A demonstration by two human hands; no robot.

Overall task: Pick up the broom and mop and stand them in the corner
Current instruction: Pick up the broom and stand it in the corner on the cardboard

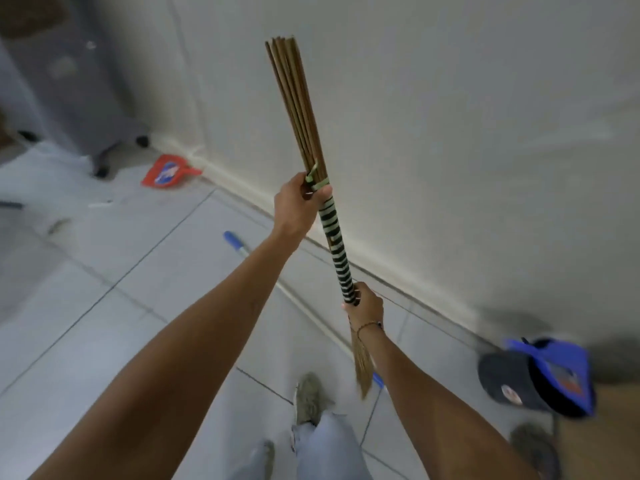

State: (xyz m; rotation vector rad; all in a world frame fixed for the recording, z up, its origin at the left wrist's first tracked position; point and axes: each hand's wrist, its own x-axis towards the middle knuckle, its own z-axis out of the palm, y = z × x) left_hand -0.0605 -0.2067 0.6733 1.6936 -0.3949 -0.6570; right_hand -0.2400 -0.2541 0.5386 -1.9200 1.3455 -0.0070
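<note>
Just 1 head cam here, wide-angle, looking forward and down. Arms up close, floor (104,306) and wall (450,116) behind.

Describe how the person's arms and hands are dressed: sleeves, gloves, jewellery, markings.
Both forearms are bare as far as the view shows; no sleeve is visible. The left hand and right hand wear no gloves. A thin cord bracelet with a small dark bead circles the right wrist. The left wrist carries nothing. No rings, watch or other markings can be made out.
</note>
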